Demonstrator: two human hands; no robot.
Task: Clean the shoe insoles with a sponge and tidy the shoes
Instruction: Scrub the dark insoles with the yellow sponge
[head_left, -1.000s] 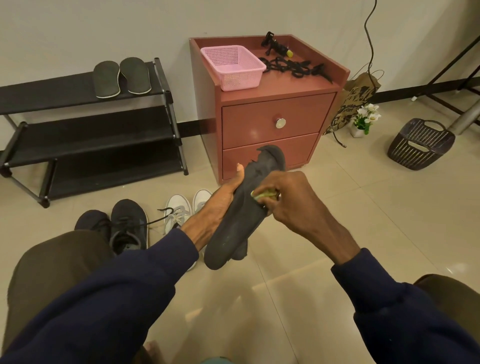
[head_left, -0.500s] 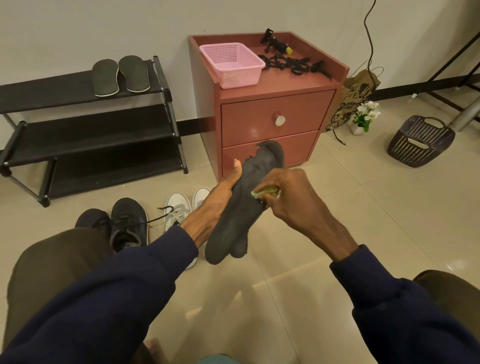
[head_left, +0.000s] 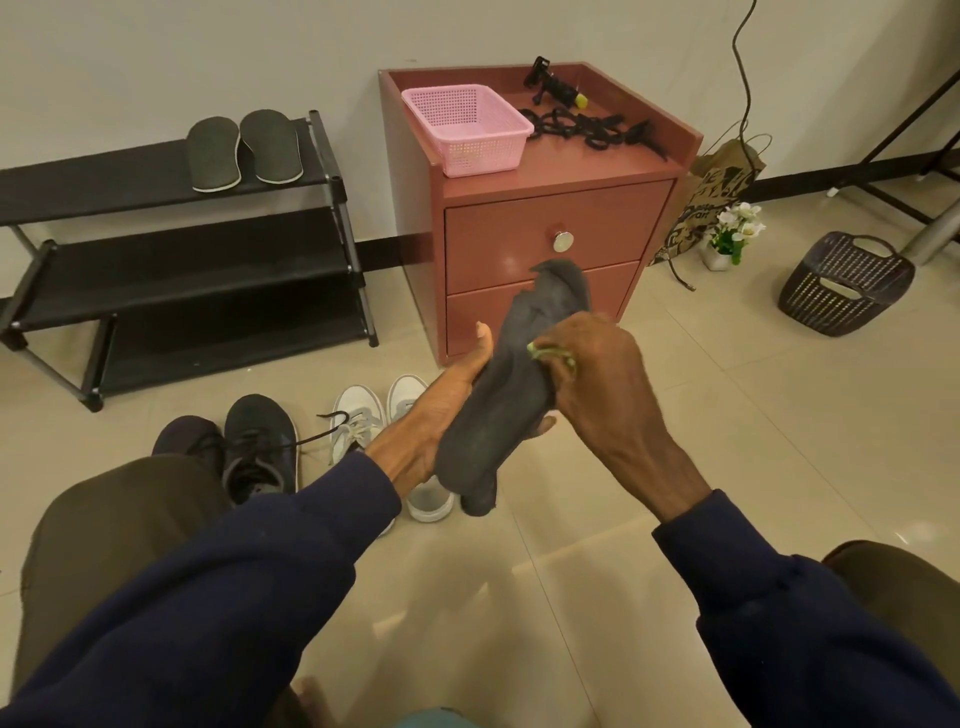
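Note:
My left hand (head_left: 436, 410) grips a dark grey insole (head_left: 511, 374) from the left, thumb up along its edge. A second dark insole hangs behind it at the bottom. My right hand (head_left: 597, 384) pinches a small yellow-green sponge (head_left: 545, 355) and presses it against the insole's upper half. Two more grey insoles (head_left: 244, 148) lie side by side on the top shelf of the black shoe rack (head_left: 171, 270). A pair of black sneakers (head_left: 249, 441) and a pair of white sneakers (head_left: 384, 421) stand on the floor under my left arm.
A reddish two-drawer cabinet (head_left: 545, 223) stands ahead with a pink basket (head_left: 467, 127) and black straps (head_left: 587, 130) on top. To its right are a paper bag (head_left: 717, 192), a small flower pot (head_left: 732, 234) and a dark woven basket (head_left: 847, 283). My knees frame the tiled floor.
My right hand with the sponge has slid a little along the insole. The insole and my left hand have barely shifted.

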